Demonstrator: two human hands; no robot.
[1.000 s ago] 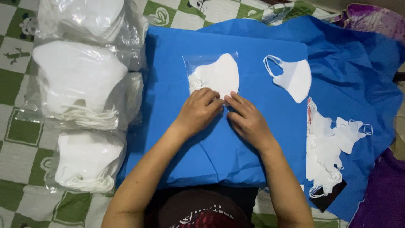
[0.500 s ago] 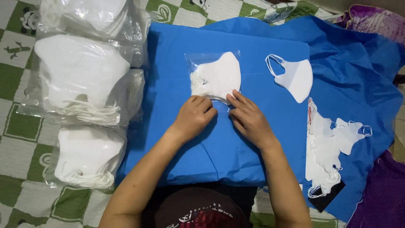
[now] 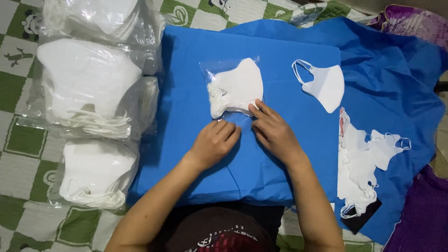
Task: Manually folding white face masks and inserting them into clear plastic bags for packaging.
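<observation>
left hand (image 3: 215,141) slid back from the bagged masks (image 3: 234,88), knuckles now just below the bag's lower edge. right hand (image 3: 273,130) shifted slightly rightward, fingertips pressing the bag's lower right corner.

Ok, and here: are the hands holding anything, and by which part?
Both hands press the near open edge of the clear bag of white masks flat on the blue cloth: left hand below it, right hand at its near right corner.

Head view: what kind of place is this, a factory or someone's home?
Probably a home used for piecework, not a factory. The blue cloth is spread over a green-and-white checked quilt, with bagged stacks of white masks alongside, and both hands work at a clear bag of masks.
</observation>
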